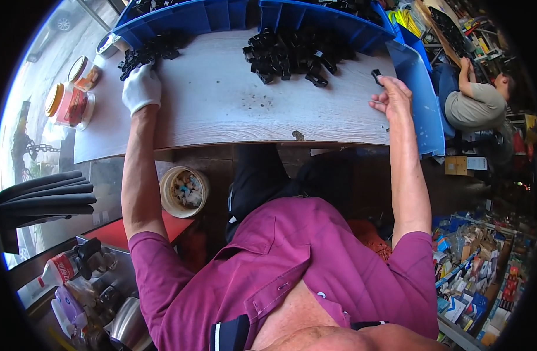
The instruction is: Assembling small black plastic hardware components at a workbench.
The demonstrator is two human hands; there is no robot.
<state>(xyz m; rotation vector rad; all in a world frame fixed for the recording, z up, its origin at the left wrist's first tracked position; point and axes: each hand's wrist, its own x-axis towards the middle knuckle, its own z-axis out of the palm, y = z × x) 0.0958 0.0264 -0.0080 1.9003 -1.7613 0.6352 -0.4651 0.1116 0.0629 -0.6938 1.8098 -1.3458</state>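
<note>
My left hand (142, 89), in a white glove, reaches to a pile of small black plastic parts (141, 57) at the table's far left. Its fingertips touch the pile, and the parts partly hide them. At the right side of the table, my bare right hand (392, 96) pinches one small black plastic part (376, 74) between thumb and forefinger, the other fingers loosely curled. This part is held just above the table, left of a blue plastic bin (423, 93). A larger heap of black parts (280, 55) lies at the table's far middle.
Blue bins (216, 16) with black parts line the table's (210, 111) far edge. Two lidded jars (69, 105) stand at its left end. A bucket of scraps (184, 192) sits below the near edge. Another person (476, 105) works at the far right.
</note>
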